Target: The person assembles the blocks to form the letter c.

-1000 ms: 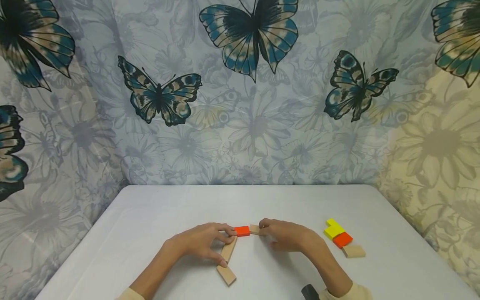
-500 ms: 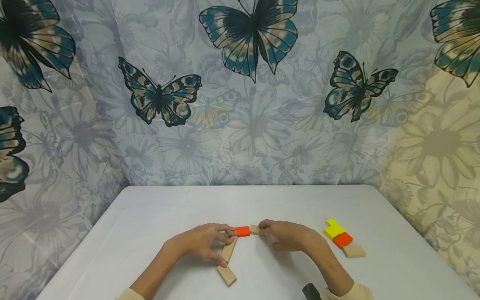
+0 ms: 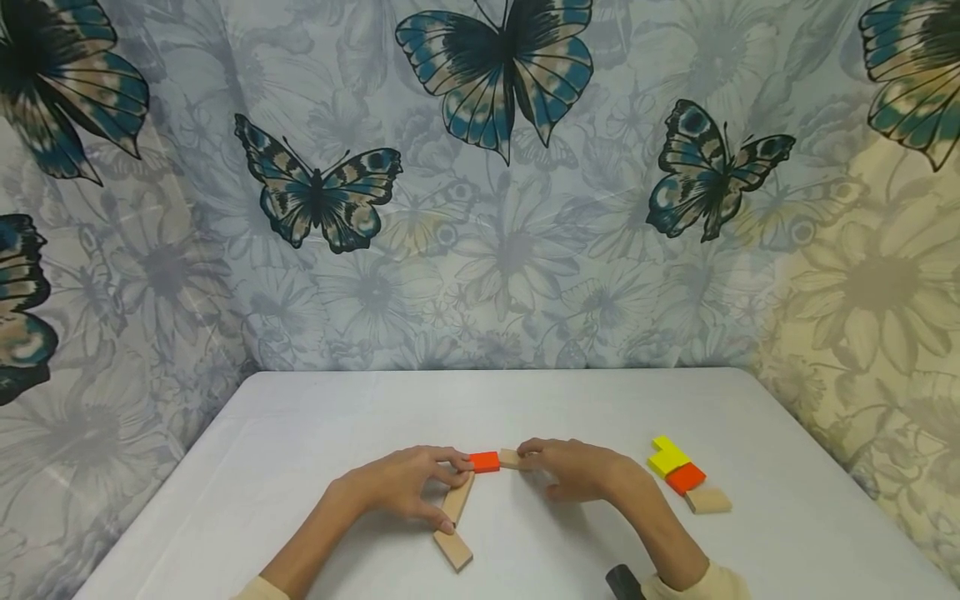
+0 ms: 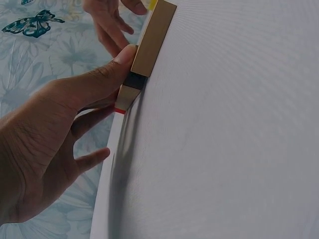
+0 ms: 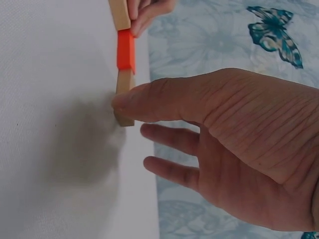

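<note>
Left grip (image 3: 408, 482): pinching long block (image 3: 459, 498) | right grip (image 3: 570, 471): pinching short block (image 3: 508, 459) | red block (image 3: 484, 462): between grips

An orange block (image 3: 484, 462) lies flat between the left hand (image 3: 401, 481), gripping a long wooden block (image 3: 457, 500), and right hand (image 3: 576, 469), pinching a tan block (image 3: 508, 459).

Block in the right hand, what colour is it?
The block is light tan, like wood, shown best in the right wrist view.
</note>
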Motion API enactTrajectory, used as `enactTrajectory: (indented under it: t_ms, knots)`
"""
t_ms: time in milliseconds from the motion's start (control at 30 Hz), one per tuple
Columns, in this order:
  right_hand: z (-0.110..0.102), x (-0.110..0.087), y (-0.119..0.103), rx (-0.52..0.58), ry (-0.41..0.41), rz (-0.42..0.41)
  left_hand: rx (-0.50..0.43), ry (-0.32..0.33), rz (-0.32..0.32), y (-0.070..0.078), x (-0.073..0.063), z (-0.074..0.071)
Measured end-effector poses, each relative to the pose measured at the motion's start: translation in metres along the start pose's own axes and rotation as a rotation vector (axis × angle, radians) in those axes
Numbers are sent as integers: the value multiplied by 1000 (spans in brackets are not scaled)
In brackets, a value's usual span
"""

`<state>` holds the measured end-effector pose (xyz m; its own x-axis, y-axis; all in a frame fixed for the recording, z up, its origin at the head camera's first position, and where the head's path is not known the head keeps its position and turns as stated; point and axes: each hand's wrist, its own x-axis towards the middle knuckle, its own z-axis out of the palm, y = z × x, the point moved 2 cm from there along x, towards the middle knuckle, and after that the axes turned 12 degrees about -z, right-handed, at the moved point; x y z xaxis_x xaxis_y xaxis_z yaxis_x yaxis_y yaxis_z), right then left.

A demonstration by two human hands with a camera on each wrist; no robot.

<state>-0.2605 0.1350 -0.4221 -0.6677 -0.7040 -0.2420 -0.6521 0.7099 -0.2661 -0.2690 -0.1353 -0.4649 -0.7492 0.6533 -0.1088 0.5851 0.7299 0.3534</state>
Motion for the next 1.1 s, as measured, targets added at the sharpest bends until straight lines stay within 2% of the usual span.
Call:
enactTrajectory:
  t_ms: [367, 800, 1100]
  knots:
    - [-9, -12, 5, 75, 80, -20, 3, 1, -1, -1, 1, 2]
    - [-36, -49, 31, 114, 163, -62, -1, 8, 19, 0, -1, -1]
    - [-51, -78, 56, 18, 284, -32, -6, 11, 23, 1, -1, -1]
